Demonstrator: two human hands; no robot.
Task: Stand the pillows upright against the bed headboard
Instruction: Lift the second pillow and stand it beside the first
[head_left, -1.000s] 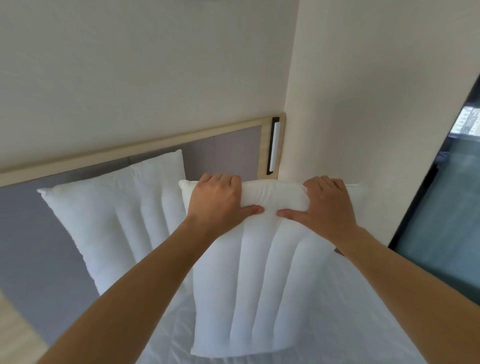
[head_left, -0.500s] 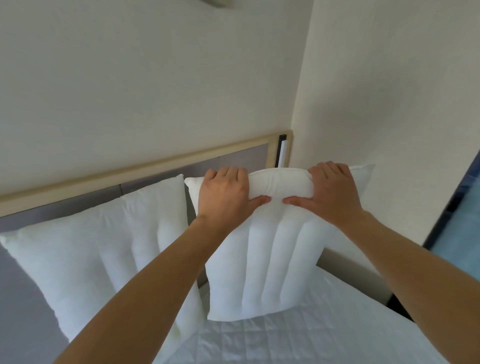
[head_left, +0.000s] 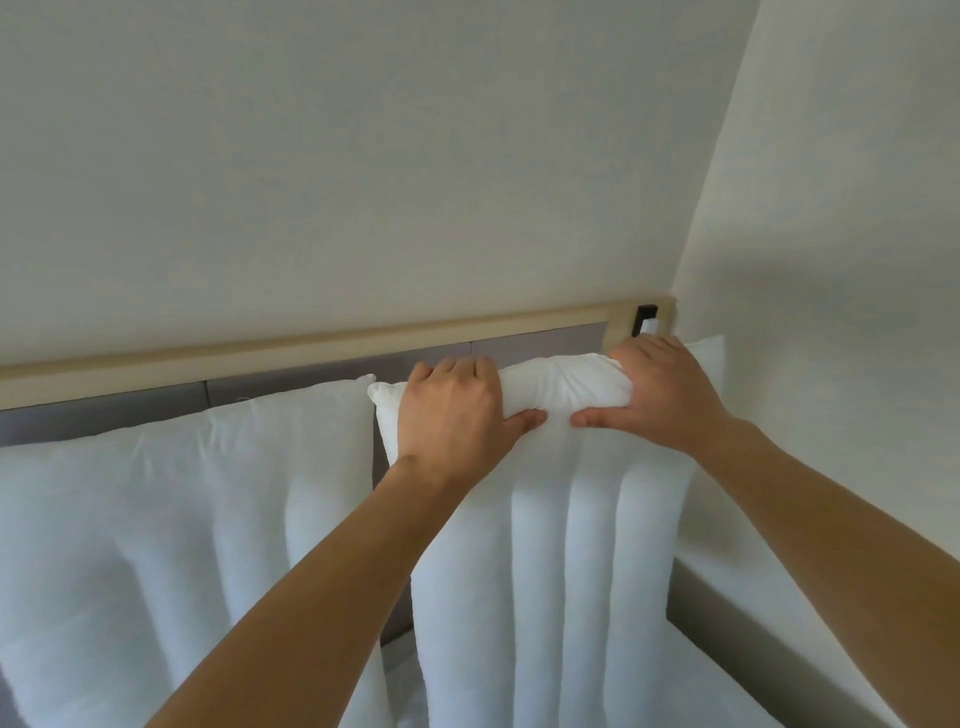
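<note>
Gripping: left hand (head_left: 454, 410) and right hand (head_left: 660, 392) clamped on right pillow (head_left: 566, 519) top edge, steadying it
Position: upright, against headboard (head_left: 311, 348)
Neighbour: left pillow (head_left: 182, 509) leaning there

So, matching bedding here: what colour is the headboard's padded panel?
Grey, framed by a light wood trim: the headboard shows best in the head view, above the pillows.
</note>
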